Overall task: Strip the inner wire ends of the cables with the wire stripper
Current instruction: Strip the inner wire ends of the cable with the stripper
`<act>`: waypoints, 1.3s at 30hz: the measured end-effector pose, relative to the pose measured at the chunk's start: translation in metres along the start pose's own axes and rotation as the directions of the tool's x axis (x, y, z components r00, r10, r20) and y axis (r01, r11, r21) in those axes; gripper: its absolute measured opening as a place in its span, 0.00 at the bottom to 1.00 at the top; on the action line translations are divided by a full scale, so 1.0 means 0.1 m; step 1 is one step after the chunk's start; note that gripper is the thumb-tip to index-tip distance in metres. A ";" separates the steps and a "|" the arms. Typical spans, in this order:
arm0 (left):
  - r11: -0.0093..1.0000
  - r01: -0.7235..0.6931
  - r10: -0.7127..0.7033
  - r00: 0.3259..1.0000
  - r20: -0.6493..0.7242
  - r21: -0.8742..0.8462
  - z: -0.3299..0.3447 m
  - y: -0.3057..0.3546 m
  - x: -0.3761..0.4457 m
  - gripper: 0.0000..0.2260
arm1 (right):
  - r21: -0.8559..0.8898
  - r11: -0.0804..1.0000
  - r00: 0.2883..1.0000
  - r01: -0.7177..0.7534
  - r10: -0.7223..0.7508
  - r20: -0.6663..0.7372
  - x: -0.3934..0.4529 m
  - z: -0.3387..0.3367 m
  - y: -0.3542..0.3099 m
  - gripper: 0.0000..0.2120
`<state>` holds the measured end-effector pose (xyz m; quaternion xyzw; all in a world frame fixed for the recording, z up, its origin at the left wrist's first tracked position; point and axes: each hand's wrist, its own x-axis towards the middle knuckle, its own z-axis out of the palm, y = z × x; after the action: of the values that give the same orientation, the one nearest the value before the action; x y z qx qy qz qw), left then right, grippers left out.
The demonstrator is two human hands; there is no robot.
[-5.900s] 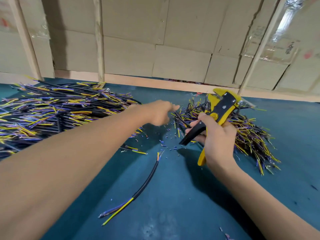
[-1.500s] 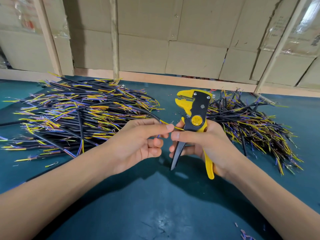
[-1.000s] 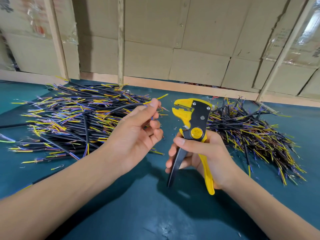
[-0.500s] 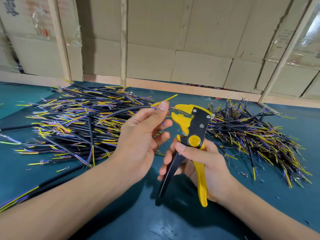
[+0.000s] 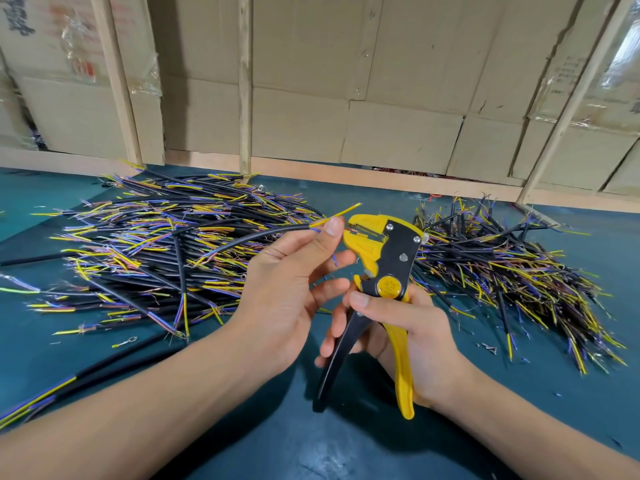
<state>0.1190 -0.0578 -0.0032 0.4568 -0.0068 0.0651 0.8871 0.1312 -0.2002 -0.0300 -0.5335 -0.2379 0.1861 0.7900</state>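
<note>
My left hand (image 5: pixel 291 282) pinches a black cable (image 5: pixel 242 239) near its end between thumb and forefinger. The cable's yellow inner wire sticks up to the right, a blue one curls down by my fingers, and a thin red one reaches into the jaws of the yellow and black wire stripper (image 5: pixel 384 265). My right hand (image 5: pixel 405 334) grips the stripper's two handles, which stand spread apart, with the jaws pointing up and left. Both hands are raised above the teal table (image 5: pixel 311 445).
A large pile of black cables (image 5: pixel 149 251) with yellow and blue wire ends lies at the left. A second pile of cables (image 5: pixel 512 271) lies at the right. A long black cable (image 5: pixel 86 375) runs off the lower left. Cardboard boxes and wooden posts stand behind the table.
My left hand has brought the cable end from beside the stripper up to its jaws, and a thin inner wire now sits in them. My right hand has raised the stripper slightly.
</note>
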 end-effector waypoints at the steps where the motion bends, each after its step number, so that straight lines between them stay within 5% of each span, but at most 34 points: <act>1: 1.000 0.003 -0.003 1.000 0.000 -0.002 0.00 0.00 0.00 0.09 | 0.000 1.000 1.000 -0.003 0.003 -0.002 0.00 0.01 0.00 0.06; 18: 0.996 -0.045 0.048 0.998 -0.035 0.078 -0.04 -0.04 0.07 0.16 | -0.013 0.998 0.991 -0.067 0.065 -0.116 -0.01 0.07 -0.04 0.05; 23: 0.982 -0.160 0.156 0.987 0.046 0.097 -0.09 0.01 0.15 0.07 | -0.004 0.997 0.987 -0.074 0.073 -0.142 0.00 0.05 -0.05 0.05; 30: 0.957 -0.241 0.228 0.969 0.094 0.161 -0.15 0.07 0.19 0.07 | 0.028 0.992 0.974 -0.121 0.124 -0.187 -0.01 0.02 -0.04 0.12; 34: 0.962 -0.200 0.190 0.979 0.070 0.185 -0.15 0.08 0.18 0.07 | 0.035 0.992 0.978 -0.118 0.123 -0.171 0.02 -0.01 -0.07 0.07; 39: 0.998 -0.056 0.055 0.998 0.037 0.009 -0.14 0.15 0.17 0.03 | 0.003 1.000 0.993 -0.031 0.031 -0.113 0.02 -0.02 -0.04 0.04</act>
<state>0.1334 -0.0364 0.0022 0.4618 -0.0352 0.0815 0.8825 0.1345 -0.2019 -0.0265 -0.5464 -0.1845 0.1680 0.7995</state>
